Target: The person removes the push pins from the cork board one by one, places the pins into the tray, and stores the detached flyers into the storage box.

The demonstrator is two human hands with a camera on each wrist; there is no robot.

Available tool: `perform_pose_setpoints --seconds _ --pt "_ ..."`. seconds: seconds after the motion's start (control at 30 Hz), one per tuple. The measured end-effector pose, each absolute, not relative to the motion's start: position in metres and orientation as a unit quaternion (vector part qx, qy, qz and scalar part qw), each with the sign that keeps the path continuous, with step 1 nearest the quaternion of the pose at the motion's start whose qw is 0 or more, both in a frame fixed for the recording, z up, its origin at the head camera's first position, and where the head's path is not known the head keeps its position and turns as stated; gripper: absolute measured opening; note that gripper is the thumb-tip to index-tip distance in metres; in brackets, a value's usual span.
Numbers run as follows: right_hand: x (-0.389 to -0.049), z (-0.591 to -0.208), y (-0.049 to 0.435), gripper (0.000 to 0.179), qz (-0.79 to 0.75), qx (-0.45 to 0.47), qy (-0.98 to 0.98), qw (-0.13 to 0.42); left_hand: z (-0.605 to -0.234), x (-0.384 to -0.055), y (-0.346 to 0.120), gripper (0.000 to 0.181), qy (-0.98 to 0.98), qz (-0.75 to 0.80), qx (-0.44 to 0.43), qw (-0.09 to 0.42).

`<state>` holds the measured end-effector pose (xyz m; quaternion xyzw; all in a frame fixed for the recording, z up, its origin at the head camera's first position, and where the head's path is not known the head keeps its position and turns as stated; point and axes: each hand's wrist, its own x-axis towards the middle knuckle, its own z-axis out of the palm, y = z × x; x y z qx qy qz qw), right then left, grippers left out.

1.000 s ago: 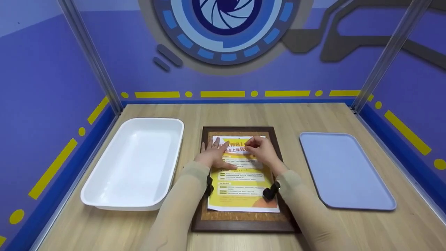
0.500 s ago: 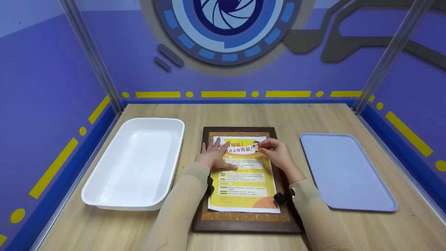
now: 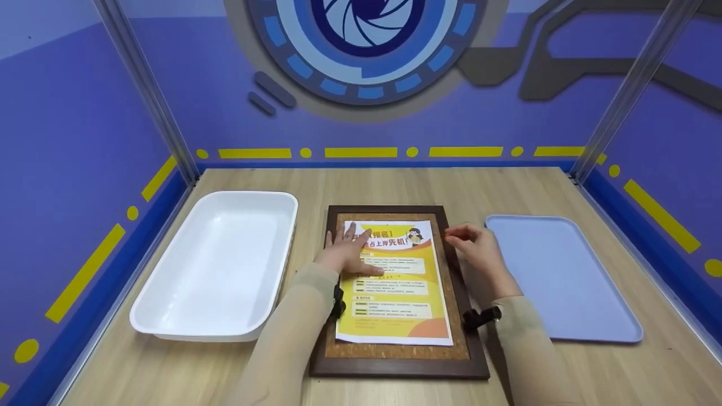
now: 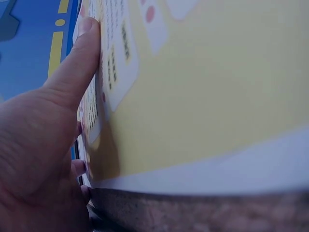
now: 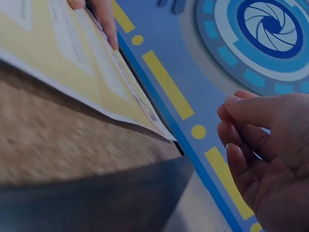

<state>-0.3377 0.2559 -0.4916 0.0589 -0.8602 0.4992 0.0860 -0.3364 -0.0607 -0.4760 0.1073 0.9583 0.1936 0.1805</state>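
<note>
Yellow poster (image 3: 395, 293) under the spread fingers (image 3: 361, 239) of the left hand (image 3: 342, 255)

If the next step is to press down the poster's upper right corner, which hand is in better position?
Probably the right hand: it is raised near that corner, off the poster. The left hand lies spread on the poster's left side and seems to steady it.

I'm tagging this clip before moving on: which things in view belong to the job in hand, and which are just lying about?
In the job:
poster, under the left hand
framed cork board, under the poster

Apparently lying about:
white tub, left of the board, not held
lavender tray, right of the board, not held
</note>
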Motion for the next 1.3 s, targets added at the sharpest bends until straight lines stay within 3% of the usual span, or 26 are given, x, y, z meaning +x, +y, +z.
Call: perform_pose_setpoints --seconds 0.23,0.5,0.87,1.3 --pt "-0.336 -0.489 0.291 0.025 0.525 0.061 -0.84 0.118 -0.476 -0.336 -0.06 0.112 0.959 0.194 0.106 0.178" --pt "-0.329 -0.492 0.341 0.025 0.472 -0.004 -0.871 0.134 -0.477 -0.337 -0.06 0.111 0.959 0.194 0.11 0.176" --pt "-0.32 -0.504 0.375 0.024 0.391 -0.063 -0.915 0.078 -0.477 -0.335 -0.061 0.111 0.958 0.198 0.103 0.178" --pt "-0.32 -0.51 0.374 0.017 0.327 -0.038 -0.944 0.038 -0.478 -0.337 -0.061 0.113 0.956 0.207 0.101 0.182"
